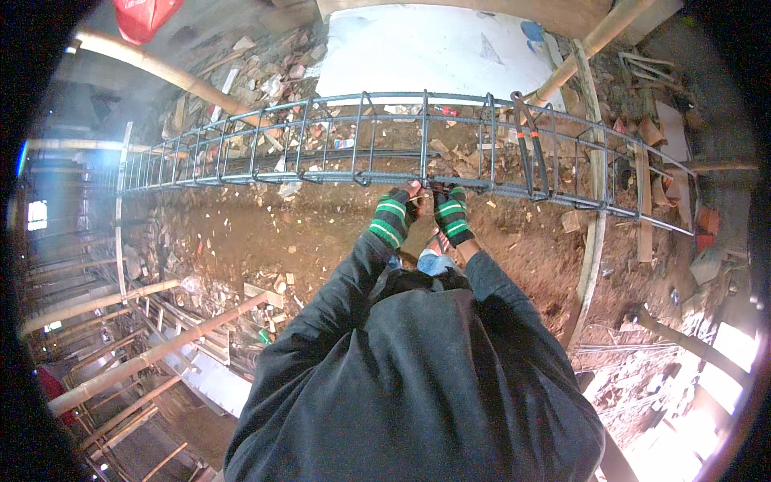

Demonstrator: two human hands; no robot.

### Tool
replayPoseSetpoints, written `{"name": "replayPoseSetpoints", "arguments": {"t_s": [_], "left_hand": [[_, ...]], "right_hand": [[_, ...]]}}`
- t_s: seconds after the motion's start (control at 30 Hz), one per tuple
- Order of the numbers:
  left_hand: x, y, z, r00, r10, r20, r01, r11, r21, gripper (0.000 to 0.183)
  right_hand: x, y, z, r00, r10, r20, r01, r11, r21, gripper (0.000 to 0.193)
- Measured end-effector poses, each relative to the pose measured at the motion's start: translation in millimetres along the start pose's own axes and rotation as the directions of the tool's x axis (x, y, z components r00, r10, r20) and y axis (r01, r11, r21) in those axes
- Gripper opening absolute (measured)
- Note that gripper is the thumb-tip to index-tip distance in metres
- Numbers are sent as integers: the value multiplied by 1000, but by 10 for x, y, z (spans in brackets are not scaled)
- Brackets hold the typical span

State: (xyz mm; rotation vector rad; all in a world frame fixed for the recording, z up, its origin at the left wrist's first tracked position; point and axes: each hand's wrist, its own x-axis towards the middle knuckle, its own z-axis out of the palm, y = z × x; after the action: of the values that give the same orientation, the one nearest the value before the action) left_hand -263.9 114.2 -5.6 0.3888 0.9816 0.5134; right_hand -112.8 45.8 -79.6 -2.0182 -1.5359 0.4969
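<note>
A long rebar cage (321,175) of steel bars and square stirrups crosses in front of me. At its near lower bar, beside one stirrup (425,136), my left hand (399,210) and my right hand (450,210) work close together. Both wear green, black and white striped gloves with bare fingertips. The left fingers are pinched at the bar, and the right fingers are curled against it just to the right. Whatever thin thing they grip is too small to make out. Pincers (532,149) with dark orange-red handles hang over the cage to the right.
A wooden post (594,241) supports the cage on the right, and a thin upright (123,217) stands at left. Bamboo poles (161,357) cross the lower left. Beyond the cage lie a white sheet (418,52) and rubble (277,76). Bare soil (297,229) lies underneath.
</note>
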Motion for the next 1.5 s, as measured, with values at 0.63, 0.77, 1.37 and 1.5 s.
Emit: {"name": "replayPoseSetpoints", "arguments": {"t_s": [0.63, 0.77, 1.37, 1.5], "left_hand": [[249, -202, -92, 974, -69, 216, 155, 898, -412, 18], [187, -162, 80, 990, -52, 130, 86, 959, -270, 20], [76, -89, 286, 998, -60, 29, 67, 896, -440, 12], [63, -130, 272, 995, 84, 54, -62, 943, -326, 11]], "right_hand": [[424, -1519, -1702, 919, -394, 15, 384, 885, -263, 22], [714, -1514, -1420, 907, -317, 278, 418, 767, -487, 13], [500, -1131, -1476, 968, -74, 238, -29, 916, 401, 22], [534, -1315, -1533, 981, -79, 180, 84, 996, -20, 37]]}}
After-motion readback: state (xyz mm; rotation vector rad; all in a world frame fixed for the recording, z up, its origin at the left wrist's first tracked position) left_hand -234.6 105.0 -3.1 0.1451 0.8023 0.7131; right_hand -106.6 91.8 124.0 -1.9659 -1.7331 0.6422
